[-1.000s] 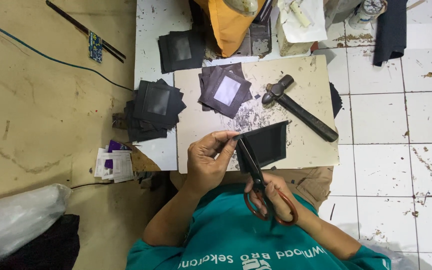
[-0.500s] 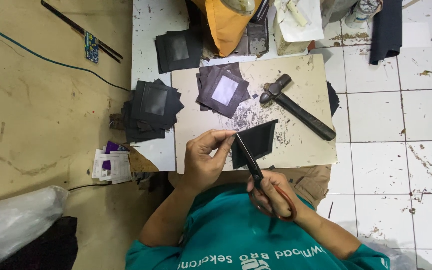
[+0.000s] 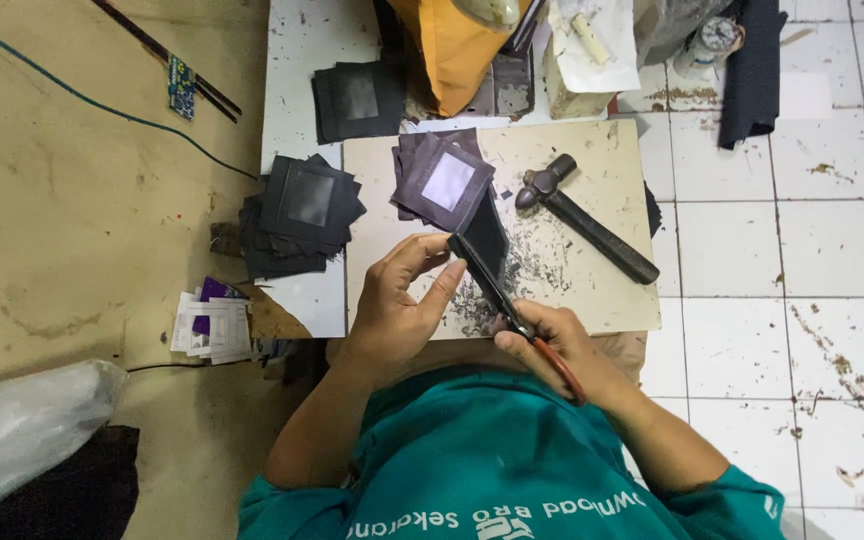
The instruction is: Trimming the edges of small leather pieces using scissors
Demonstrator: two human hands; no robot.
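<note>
A dark piece, turned more upright than a moment ago, is being pinched by the left hand above the surface and trimmed along a fresh edge by scissors gripped in the right hand.

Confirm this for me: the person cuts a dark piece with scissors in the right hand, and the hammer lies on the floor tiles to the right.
Not quite. The head view shows the hammer lying on the work board, not on the floor tiles. The rest holds: the right hand works the scissors on the dark piece.
</note>
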